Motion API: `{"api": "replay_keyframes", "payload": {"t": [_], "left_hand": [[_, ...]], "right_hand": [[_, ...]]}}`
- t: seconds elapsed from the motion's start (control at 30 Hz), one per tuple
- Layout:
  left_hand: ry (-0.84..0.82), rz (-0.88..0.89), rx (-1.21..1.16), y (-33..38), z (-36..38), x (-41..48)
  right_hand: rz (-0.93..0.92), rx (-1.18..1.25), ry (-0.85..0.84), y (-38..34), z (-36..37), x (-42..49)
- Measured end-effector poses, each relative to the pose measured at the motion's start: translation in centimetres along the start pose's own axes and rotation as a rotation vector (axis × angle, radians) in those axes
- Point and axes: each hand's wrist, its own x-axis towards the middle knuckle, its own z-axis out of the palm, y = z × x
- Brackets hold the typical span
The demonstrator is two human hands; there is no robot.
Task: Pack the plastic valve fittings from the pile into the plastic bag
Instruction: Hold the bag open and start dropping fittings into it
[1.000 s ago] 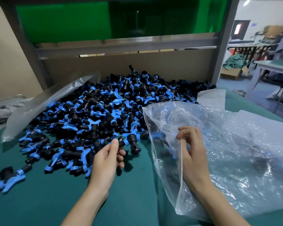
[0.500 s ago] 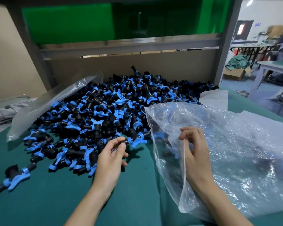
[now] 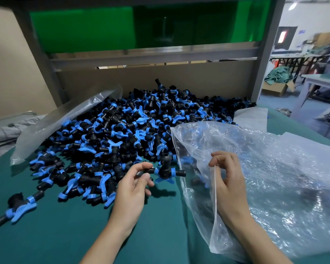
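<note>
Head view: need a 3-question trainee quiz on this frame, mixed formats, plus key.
1. Multiple choice: the left hand pinches A) one valve fitting B) the bag's edge C) nothing.
2. True or false: the right hand grips the plastic bag by its edge.
3. Fill in: the pile lies on the bag's ____ side (person's left or right).
Key: 1 A; 2 true; 3 left.

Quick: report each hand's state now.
Left hand: holding a valve fitting, pinched by one end.
Right hand: holding the plastic bag, pinched at its open edge.
</note>
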Motion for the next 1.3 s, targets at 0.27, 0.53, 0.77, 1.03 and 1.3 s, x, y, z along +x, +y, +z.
{"api": "replay_keyframes", "payload": {"t": [0.27, 0.53, 0.77, 1.03, 1.3], "left_hand": [[-0.027, -0.447, -0.896, 0.8, -0.7, 0.8], [-0.007, -0.615, -1.112, 0.6, -1.2, 0.9], [-0.009, -0.625, -1.121, 0.6, -1.3, 1.0], [-0.012, -0.602, -1.054, 0.9, -1.2, 0.8], [-0.039, -0.038, 0.034, 1.3, -0.2, -0.8]], "right_hand": [[0.017, 0.034, 0.022, 0.1, 0.0, 0.1], [0.019, 0.040, 0.038, 0.1, 0.1, 0.1], [0.030, 0.023, 0.038, 0.1, 0.1, 0.1], [0.032, 0.005, 0.036, -0.2, 0.0, 0.0], [-0.010, 0.001, 0.032, -1.5, 0.0, -0.1]]}}
